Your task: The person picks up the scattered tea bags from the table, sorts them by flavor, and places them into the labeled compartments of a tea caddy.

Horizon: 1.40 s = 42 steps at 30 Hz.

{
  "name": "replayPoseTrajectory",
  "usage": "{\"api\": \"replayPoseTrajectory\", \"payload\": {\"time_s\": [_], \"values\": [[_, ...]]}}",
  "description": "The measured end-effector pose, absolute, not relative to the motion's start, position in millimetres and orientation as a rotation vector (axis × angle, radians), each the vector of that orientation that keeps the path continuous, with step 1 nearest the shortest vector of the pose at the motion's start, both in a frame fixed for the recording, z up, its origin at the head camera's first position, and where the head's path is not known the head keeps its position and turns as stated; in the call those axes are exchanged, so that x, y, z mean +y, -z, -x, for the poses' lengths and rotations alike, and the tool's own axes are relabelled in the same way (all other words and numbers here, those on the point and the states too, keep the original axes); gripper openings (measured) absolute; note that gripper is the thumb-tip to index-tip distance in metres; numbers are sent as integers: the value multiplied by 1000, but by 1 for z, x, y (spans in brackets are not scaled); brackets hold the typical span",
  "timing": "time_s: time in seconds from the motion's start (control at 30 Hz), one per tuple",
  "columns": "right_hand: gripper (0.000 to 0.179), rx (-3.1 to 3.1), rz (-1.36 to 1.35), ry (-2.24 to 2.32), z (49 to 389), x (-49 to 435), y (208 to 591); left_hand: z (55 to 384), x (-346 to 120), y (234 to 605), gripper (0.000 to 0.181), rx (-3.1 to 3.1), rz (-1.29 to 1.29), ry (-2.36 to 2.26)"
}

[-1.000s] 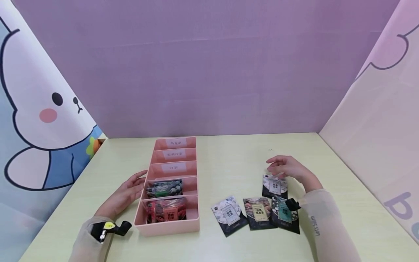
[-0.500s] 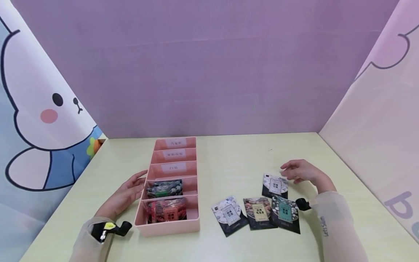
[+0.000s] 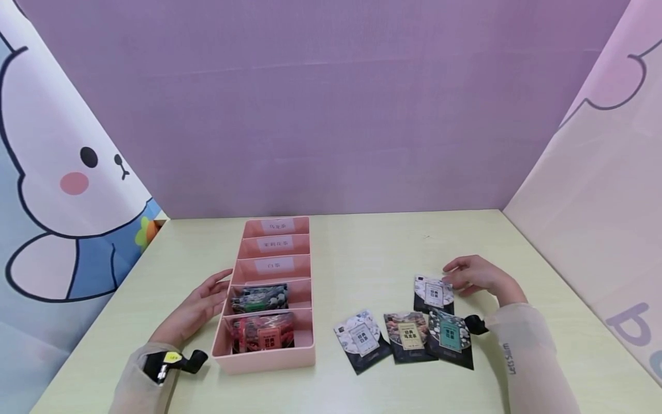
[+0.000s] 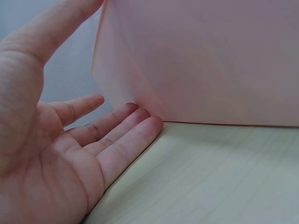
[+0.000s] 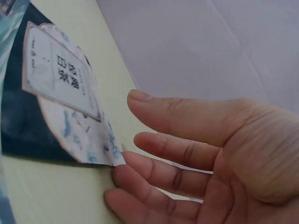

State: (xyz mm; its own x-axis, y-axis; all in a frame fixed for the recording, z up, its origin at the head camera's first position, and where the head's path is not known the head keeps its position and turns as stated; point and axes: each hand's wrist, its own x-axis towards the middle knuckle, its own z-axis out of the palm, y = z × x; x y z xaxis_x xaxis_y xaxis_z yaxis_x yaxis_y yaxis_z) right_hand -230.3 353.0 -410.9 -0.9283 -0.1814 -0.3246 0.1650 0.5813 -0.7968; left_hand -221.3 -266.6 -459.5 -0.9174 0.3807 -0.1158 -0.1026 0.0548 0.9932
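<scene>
My left hand [image 3: 199,302] lies palm inward along the left side of a pink divided box [image 3: 264,361], its straight fingertips right at the box wall [image 4: 201,65] in the left wrist view. My right hand [image 3: 481,277] hovers low at the top right corner of a white and black tea sachet [image 3: 433,294]. In the right wrist view the thumb is apart from the fingers and the fingertips [image 5: 125,176] are right at the corner of the sachet [image 5: 58,70]. Nearer me lie a green-labelled sachet [image 3: 450,339], a yellow-labelled sachet [image 3: 410,338] and another white sachet [image 3: 363,340].
Red sachets [image 3: 264,332] fill the box's nearest compartment, green ones [image 3: 260,298] the one behind. White paper labels [image 3: 276,244] mark the farther compartments. A purple screen [image 3: 331,115] stands behind the pale table [image 3: 372,247], with printed panels left and right.
My right hand has drawn back to the right, from over the top edge of the rear white sachet to its right corner. My left hand, the box and the sachets stay put.
</scene>
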Motion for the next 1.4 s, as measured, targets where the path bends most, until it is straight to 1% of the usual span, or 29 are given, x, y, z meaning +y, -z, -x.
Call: {"api": "replayPoseTrajectory", "payload": {"time_s": [0.27,0.5,0.67,0.9,1.1,1.4], "values": [[45,2489,-13,1207,234,346,414,220,-267,457,63,2011,-285,-1904],[32,2568,-1,1102,235,338,414,220,-269,458,61,2004,-298,-1922],[22,2602,-3,1058,233,334,414,220,-268,459,63,2019,-287,-1899],[14,2622,6,1047,232,331,413,219,-266,457,65,2026,-260,-1888],[12,2610,-11,1072,232,334,415,219,-265,456,64,2012,-262,-1895],[19,2552,-66,1251,233,341,419,219,-264,456,64,2014,-253,-1894]]}}
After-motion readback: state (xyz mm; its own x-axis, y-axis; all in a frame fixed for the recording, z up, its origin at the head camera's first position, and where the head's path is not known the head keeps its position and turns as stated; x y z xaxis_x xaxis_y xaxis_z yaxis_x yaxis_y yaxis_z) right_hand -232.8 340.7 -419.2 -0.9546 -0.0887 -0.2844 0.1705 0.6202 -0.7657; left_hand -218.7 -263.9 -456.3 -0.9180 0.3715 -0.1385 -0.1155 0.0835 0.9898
